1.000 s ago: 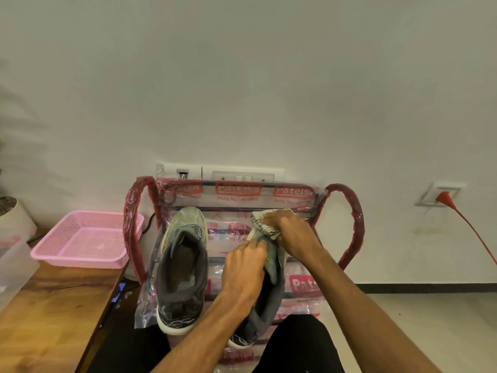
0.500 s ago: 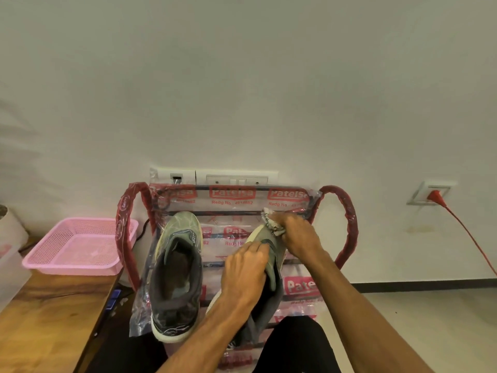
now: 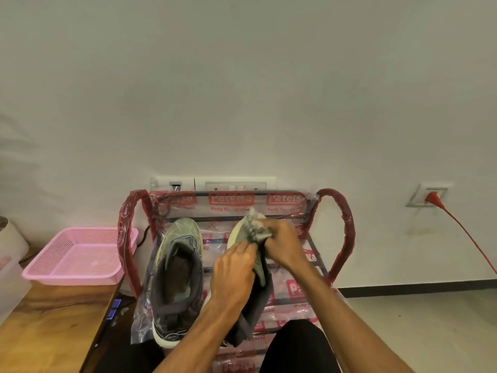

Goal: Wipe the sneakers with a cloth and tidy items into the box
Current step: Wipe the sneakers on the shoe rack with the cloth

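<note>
Plastic-wrapped rack (image 3: 347, 238) — sneaker (image 3: 177, 278), wooden table (image 3: 53, 319) — basket (image 3: 72, 277)

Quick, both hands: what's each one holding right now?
Left hand: grips the sneaker.
Right hand: holds the cloth against its toe.

The left sneaker (image 3: 176, 278) is coloured olive-grey with pale veined lines, a dark grey lining and a cream sole; the right sneaker (image 3: 238, 234) is matched to it, and the cloth (image 3: 255, 224) is mottled grey and white. The rack (image 3: 231, 199) is wrapped in clear plastic printed with red labels lettered in white. A pink mesh basket (image 3: 70, 278), a brown-grained table (image 3: 53, 324) and a red plug (image 3: 432, 197) are also seen.
</note>
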Tool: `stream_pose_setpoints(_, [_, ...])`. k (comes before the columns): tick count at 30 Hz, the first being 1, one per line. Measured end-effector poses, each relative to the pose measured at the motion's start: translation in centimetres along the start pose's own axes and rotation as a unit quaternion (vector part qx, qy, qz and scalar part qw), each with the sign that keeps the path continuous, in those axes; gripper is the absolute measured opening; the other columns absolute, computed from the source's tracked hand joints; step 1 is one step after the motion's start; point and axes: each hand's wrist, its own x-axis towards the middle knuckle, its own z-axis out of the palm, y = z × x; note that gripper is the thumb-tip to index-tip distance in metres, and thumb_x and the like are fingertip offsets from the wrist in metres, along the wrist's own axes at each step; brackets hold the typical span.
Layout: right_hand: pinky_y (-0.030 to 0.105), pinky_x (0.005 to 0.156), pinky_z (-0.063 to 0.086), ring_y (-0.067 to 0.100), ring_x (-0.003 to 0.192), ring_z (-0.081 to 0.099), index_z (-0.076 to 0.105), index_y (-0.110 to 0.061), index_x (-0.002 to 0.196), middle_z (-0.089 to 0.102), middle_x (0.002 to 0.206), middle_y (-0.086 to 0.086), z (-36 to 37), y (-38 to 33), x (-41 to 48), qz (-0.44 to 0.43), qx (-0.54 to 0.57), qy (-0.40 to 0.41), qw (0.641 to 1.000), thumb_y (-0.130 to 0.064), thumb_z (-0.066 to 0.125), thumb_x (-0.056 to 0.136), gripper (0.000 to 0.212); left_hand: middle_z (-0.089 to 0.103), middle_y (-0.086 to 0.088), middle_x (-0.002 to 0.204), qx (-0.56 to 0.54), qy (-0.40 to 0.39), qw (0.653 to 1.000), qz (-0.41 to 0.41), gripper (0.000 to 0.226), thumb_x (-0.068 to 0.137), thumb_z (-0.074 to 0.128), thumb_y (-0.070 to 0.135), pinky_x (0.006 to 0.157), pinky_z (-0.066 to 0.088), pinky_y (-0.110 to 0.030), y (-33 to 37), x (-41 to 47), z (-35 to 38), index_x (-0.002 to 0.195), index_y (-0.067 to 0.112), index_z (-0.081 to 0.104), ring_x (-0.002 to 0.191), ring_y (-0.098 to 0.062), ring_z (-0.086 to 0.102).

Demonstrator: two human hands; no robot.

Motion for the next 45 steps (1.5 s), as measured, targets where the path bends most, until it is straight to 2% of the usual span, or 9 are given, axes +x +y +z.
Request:
stream_pose_setpoints(4, [0.031,0.097,0.048,0.014,0.118,0.058,0.065,-0.027,0.126,0.064,0.13,-0.004,0.3,1.6,-0.8,-0.08,-0.081,-0.034,0.993,-0.006,0.057,0.088,0.044,0.065,0.002,0.116,-0.011,0.007,1.0,0.012,0.036,0.077,0.057,0.001,0.072,0.047,-0.035,-0.6,-0.1,0.2,0.108,0.017,0.065,0.1,-0.022,0.062])
stream_pose_setpoints(8, [0.041,0.1,0.048,0.025,0.128,0.051,0.054,-0.022,0.139,0.054,0.142,0.003,-1.0,2.1,0.8,-0.055,-0.302,-0.034,0.951,-0.003,0.06,0.09,0.053,0.071,0.0,0.092,-0.009,0.009,1.0,0.028,0.038,0.056,0.074,-0.004,0.051,0.05,-0.033,-0.3,-0.2,0.3,0.089,0.015,0.07,0.075,-0.023,0.069])
stream_pose_setpoints(12, [0.038,0.096,0.05,0.023,0.116,0.06,0.068,-0.024,0.123,0.065,0.128,0.002,-0.5,0.5,1.0,-0.094,-0.187,-0.069,0.975,-0.005,0.059,0.087,0.042,0.068,-0.001,0.101,-0.018,0.002,1.0,0.018,0.03,0.071,0.063,-0.002,0.06,0.047,-0.036,-0.3,-0.1,0.5,0.095,0.015,0.067,0.088,-0.025,0.065])
stream_pose_setpoints(19, [0.033,0.102,0.043,0.019,0.127,0.05,0.068,-0.02,0.124,0.06,0.135,-0.001,0.5,1.8,1.0,-0.138,-0.306,-0.033,0.941,-0.014,0.063,0.09,0.034,0.064,0.003,0.114,-0.003,-0.014,0.999,0.03,0.037,0.078,0.054,0.002,0.071,0.045,-0.034,0.0,0.1,0.1,0.11,0.02,0.064,0.102,-0.021,0.061])
stream_pose_setpoints(25, [0.035,0.097,0.048,0.017,0.116,0.057,0.076,-0.016,0.109,0.069,0.12,-0.001,1.0,1.4,0.9,-0.152,-0.189,-0.062,0.968,-0.009,0.067,0.085,0.027,0.062,0.005,0.118,0.001,-0.018,1.0,0.009,0.032,0.086,0.049,0.008,0.077,0.043,-0.031,-0.9,0.0,0.1,0.112,0.022,0.06,0.106,-0.018,0.057])
stream_pose_setpoints(28, [0.036,0.091,0.052,0.022,0.113,0.058,0.076,-0.013,0.106,0.069,0.116,0.003,0.2,2.9,0.5,-0.167,-0.29,-0.031,0.942,-0.007,0.076,0.078,0.029,0.059,0.007,0.127,0.006,-0.013,1.0,0.02,0.041,0.088,0.047,0.007,0.079,0.042,-0.03,-0.1,0.1,-0.1,0.125,0.024,0.056,0.112,-0.017,0.056])
stream_pose_setpoints(33, [0.04,0.108,0.041,0.027,0.129,0.048,0.058,-0.015,0.133,0.054,0.14,0.007,-0.9,3.0,0.6,-0.074,-0.406,-0.022,0.91,-0.013,0.072,0.086,0.05,0.057,0.002,0.131,0.027,-0.015,0.999,0.017,0.042,0.091,0.047,0.004,0.084,0.044,-0.032,0.6,-0.2,-0.1,0.129,0.02,0.053,0.115,-0.02,0.055])
stream_pose_setpoints(39, [0.024,0.059,0.049,0.016,0.073,0.063,0.072,-0.014,0.106,0.069,0.086,0.0,-1.4,2.2,0.4,0.142,-0.086,0.086,0.982,0.005,0.053,0.088,0.033,0.051,-0.005,0.137,0.052,-0.005,0.999,-0.005,0.06,0.089,0.05,0.001,0.087,0.046,-0.036,0.9,0.8,0.0,0.145,0.02,0.035,0.119,-0.026,0.053])
stream_pose_setpoints(45, [0.032,0.065,0.051,0.026,0.074,0.065,0.072,-0.017,0.088,0.067,0.076,0.002,-0.6,1.5,-0.1,0.169,-0.024,0.07,0.983,0.007,0.046,0.082,0.036,0.06,-0.002,0.126,-0.038,-0.018,0.998,-0.042,0.076,0.079,0.05,-0.006,0.073,0.043,-0.034,-0.2,0.2,-0.3,0.144,0.031,0.036,0.104,-0.027,0.06])
